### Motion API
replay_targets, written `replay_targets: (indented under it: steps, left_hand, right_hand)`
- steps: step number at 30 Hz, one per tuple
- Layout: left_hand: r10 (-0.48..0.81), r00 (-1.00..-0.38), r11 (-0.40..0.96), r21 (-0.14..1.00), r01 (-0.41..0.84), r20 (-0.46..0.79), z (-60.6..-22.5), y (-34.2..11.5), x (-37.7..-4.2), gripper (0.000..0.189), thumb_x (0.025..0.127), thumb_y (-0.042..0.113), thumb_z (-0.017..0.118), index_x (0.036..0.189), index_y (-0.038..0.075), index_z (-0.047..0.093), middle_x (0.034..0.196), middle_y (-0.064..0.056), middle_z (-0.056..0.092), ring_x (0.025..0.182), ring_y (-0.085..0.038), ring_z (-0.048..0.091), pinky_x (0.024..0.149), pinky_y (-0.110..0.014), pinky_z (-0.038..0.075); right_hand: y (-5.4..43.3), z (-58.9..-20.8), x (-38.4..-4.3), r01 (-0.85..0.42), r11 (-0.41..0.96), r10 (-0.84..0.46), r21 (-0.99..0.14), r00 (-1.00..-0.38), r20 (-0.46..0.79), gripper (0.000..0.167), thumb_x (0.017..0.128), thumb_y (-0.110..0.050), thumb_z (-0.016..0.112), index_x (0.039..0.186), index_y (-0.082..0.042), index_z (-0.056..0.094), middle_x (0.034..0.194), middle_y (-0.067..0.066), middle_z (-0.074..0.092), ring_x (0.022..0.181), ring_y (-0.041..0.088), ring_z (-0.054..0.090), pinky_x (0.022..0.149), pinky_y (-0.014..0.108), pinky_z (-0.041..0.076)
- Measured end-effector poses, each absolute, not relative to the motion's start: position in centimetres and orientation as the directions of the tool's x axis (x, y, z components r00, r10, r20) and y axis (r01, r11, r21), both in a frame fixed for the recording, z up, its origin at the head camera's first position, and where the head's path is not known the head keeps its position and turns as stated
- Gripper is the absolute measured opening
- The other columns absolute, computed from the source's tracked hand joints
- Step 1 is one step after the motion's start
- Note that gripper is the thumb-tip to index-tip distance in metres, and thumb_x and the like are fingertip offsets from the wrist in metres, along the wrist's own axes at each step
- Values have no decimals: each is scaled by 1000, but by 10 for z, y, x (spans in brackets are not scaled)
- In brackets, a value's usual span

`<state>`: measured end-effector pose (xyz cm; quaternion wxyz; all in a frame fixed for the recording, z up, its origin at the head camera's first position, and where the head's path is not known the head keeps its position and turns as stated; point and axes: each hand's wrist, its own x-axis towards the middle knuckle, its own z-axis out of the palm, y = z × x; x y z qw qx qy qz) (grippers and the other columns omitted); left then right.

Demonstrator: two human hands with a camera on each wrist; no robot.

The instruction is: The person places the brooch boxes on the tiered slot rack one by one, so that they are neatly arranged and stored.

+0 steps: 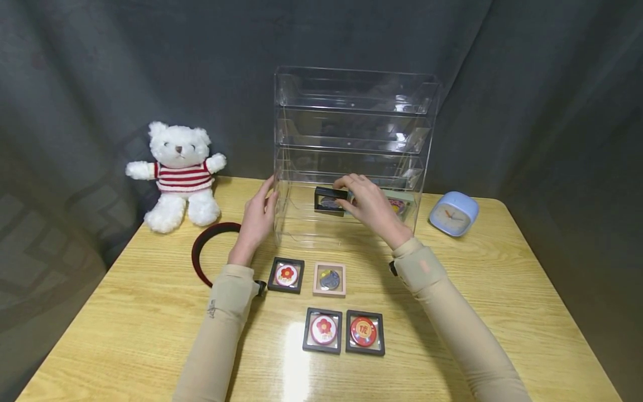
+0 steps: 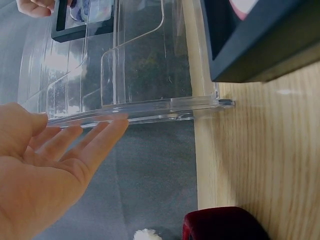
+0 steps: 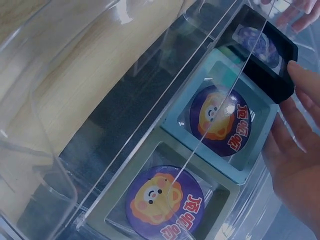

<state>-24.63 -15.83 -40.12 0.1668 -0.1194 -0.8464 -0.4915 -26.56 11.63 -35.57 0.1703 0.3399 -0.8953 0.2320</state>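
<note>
A clear plastic rack with several tiers stands at the back of the table. My right hand pinches a black square frame with a purplish round badge at a low tier. Beside that frame, in the right wrist view, sit a light blue frame and a green frame, each holding a purple badge with a yellow cartoon face. With fairly straight fingers, my left hand touches the rack's left side panel; the left wrist view shows these fingers along its outer face.
In front of the rack lie a black frame, a pink frame and two more black frames, on the left and a red-badged frame. A dark red headband, white teddy bear and blue clock flank the rack.
</note>
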Motion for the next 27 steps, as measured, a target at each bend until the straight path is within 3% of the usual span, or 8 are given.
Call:
replay_targets:
  steps: [6, 12, 15, 22, 27]
  left_hand:
    - [37, -917, 487, 794, 363, 397, -402, -158, -247, 47, 116, 10, 46, 162, 1, 45, 159, -23, 50, 133, -46, 60, 108, -55, 50]
    - [38, -917, 488, 793, 364, 398, -403, -159, -247, 47, 116, 10, 46, 162, 1, 45, 159, -22, 50, 132, -45, 60, 107, -55, 51]
    - [44, -919, 488, 794, 363, 393, -402, -159, -247, 47, 116, 9, 47, 162, 1, 44, 160, -23, 50, 134, -45, 59, 109, -55, 50]
    - [43, -920, 482, 799, 360, 389, -401, -159, -247, 48, 116, 11, 46, 163, 2, 43, 159, -22, 50, 137, -44, 57, 110, -55, 48]
    - [45, -922, 480, 801, 358, 385, -402, -159, -248, 48, 116, 11, 46, 163, 2, 43, 161, -22, 49, 137, -44, 57, 111, -54, 48]
  right_hand:
    - [117, -354, -262, -691, 660, -526, -296, -706, 475, 36, 95, -8, 83, 126, 3, 69, 122, 17, 72, 113, 35, 68, 121, 51, 38]
    - [123, -349, -251, -678, 632, -506, -375, -728, 463, 36, 99, -11, 79, 131, 1, 69, 127, 17, 71, 116, 36, 67, 99, 49, 54]
    - [132, -347, -244, -651, 636, -490, -415, -755, 435, 39, 101, -15, 78, 136, 0, 67, 133, 17, 69, 122, 38, 65, 99, 51, 54]
    - [148, -347, -236, -631, 657, -456, -413, -769, 449, 42, 101, -18, 78, 138, -2, 66, 131, 16, 69, 108, 36, 67, 85, 50, 56]
    - [155, -346, -232, -630, 660, -446, -409, -767, 461, 45, 100, -19, 79, 139, -1, 66, 135, 16, 68, 121, 37, 64, 98, 54, 54]
